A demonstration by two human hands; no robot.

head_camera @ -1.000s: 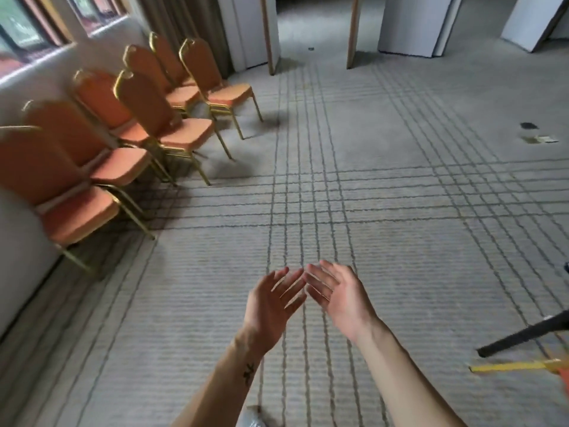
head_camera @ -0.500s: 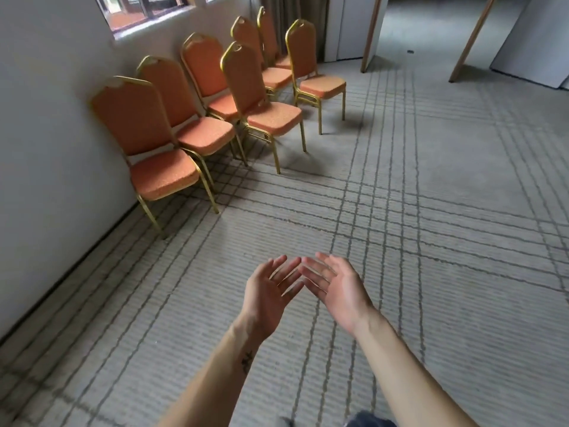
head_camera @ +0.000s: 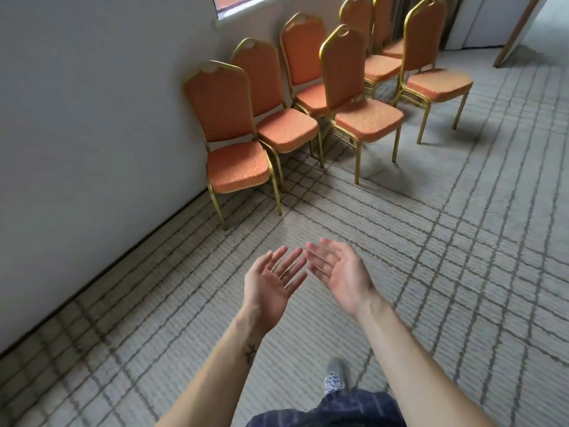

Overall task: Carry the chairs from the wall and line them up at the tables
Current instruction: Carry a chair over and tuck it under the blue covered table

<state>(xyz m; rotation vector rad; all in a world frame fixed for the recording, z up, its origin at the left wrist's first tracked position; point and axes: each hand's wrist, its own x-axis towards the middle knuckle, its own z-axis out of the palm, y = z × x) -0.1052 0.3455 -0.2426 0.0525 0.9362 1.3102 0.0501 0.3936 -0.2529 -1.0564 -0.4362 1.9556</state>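
Both hands hang in the lower middle of the frame, palms turned up, fingers straight and spread. The left hand (head_camera: 272, 283) and the right hand (head_camera: 340, 274) sit just beside each other, fingertips nearly meeting, and neither holds anything. A small dark tattoo (head_camera: 250, 352) marks the left forearm.

The orange chairs (head_camera: 286, 127), gold-framed and all upright on their legs, stand in the upper middle of the frame, well apart from the hands. A row of them runs along the pale wall (head_camera: 92, 118), backs to it, with the nearest chair (head_camera: 235, 171) at the row's lower-left end. Two more stand out from the wall on the striped carpet (head_camera: 446, 257) — a middle chair (head_camera: 366, 118) just in front of the row, and a far chair (head_camera: 437, 83) toward the upper right.

A window edge (head_camera: 243, 6) shows at the top. A wooden board (head_camera: 517, 29) leans in the upper right corner. A grey shoe (head_camera: 335, 377) shows at bottom centre.
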